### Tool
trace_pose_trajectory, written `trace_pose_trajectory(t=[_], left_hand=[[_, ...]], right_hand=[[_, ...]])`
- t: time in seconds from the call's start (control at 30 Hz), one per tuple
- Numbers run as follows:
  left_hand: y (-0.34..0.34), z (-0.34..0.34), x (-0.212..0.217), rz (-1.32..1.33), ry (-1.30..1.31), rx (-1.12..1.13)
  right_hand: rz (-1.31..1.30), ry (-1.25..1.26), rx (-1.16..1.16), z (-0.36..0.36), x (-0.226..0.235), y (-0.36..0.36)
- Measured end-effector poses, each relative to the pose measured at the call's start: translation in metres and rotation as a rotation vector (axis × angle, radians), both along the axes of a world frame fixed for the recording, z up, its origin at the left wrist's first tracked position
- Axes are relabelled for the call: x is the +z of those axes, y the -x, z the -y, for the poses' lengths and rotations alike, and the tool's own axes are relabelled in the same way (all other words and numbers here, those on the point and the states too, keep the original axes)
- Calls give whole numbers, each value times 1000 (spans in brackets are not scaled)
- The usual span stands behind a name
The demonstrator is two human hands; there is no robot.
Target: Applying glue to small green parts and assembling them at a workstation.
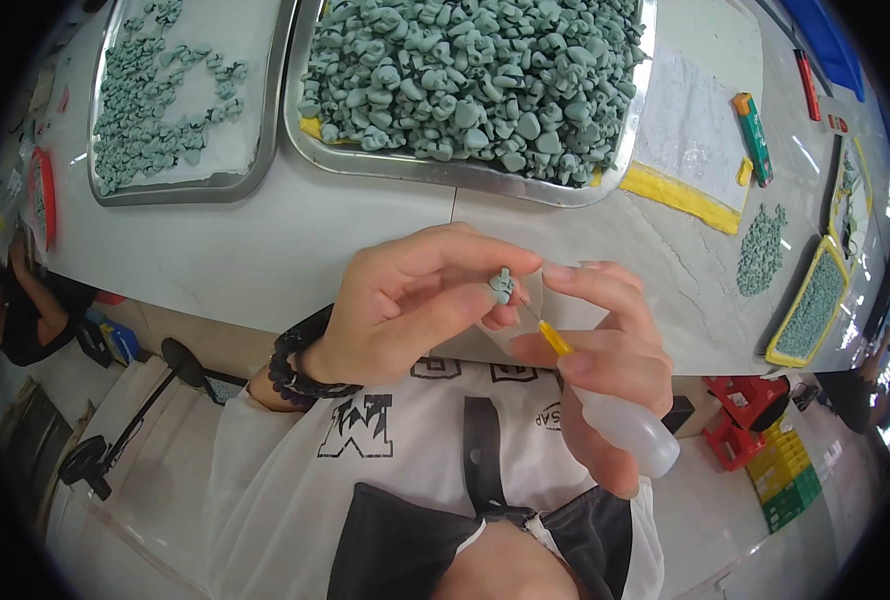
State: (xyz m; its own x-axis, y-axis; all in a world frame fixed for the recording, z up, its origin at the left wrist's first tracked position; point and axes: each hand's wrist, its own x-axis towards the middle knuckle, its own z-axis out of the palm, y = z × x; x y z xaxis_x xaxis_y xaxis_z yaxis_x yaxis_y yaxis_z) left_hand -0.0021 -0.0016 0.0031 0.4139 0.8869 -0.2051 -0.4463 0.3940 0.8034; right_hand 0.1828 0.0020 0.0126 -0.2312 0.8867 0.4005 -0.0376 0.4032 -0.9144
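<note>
My left hand (410, 290), with a dark bead bracelet at the wrist, pinches a small grey-green plastic part (502, 286) between thumb and fingers. My right hand (615, 350) grips a translucent white squeeze bottle (640, 438) with a yellow nozzle (555, 338) and a thin needle tip. The needle points up and left at the small part, close to it; whether they touch I cannot tell. Both hands are held over the table's near edge, in front of my chest. Beyond them a large metal tray (445, 172) is heaped with similar grey-green parts.
A second metal tray (195, 190) at the left holds more small parts. Loose pieces (762, 250) lie on the right, near a yellow-edged tray (810, 305). A green-and-orange box cutter (753, 138) and a red marker (807, 85) lie farther back. Red stools (745, 410) stand below.
</note>
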Motion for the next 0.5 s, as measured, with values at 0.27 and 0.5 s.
trace_pose_trajectory(t=[0.27, 0.5], left_hand=[[-1, 0, 1, -14, 58, -2], [-2, 0, 3, -33, 70, 3]], right_hand=[[68, 42, 17, 0, 0, -3], [76, 49, 19, 0, -2, -4]])
